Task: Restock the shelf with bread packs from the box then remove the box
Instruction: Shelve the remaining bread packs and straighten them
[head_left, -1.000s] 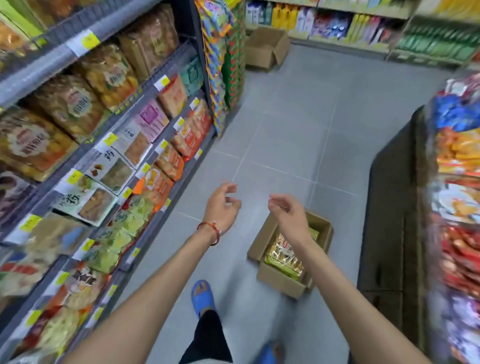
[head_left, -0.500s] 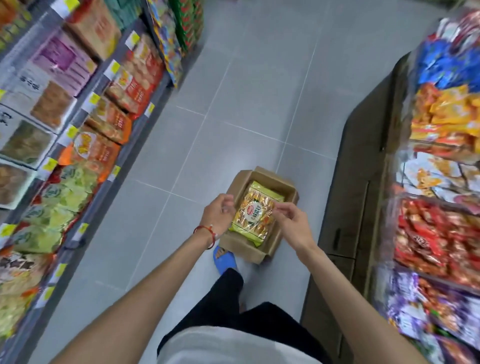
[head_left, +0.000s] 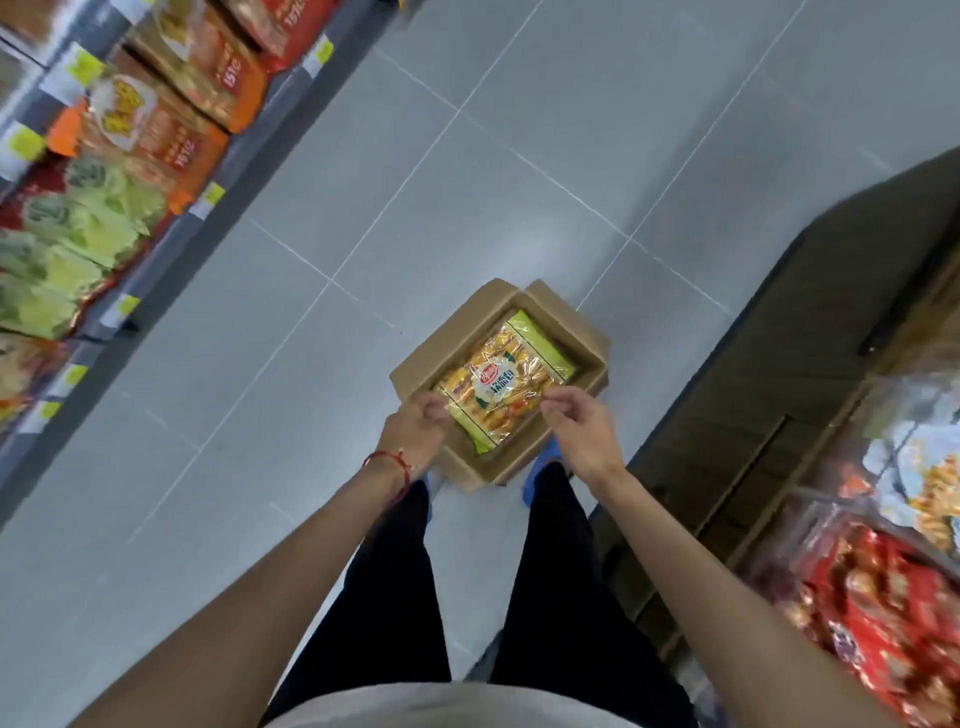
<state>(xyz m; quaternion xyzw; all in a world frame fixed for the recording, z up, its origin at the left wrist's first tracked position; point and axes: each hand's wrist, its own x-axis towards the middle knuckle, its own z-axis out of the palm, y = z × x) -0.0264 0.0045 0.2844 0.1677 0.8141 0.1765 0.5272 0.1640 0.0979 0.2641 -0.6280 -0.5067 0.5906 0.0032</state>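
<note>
Below, left hand (head_left: 415, 426) and right hand (head_left: 582, 421) pinching bread pack (head_left: 506, 382) over box (head_left: 415, 371), shelf (head_left: 130, 171) left.

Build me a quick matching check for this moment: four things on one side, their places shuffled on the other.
Things:
1. bread pack
2. box
3. left hand
4. shelf

Places:
A. on the floor between the feet
B. along the aisle's left side
C. lying inside the box
D. at the pack's near left corner

Pairs: 1-C, 2-A, 3-D, 4-B
</note>
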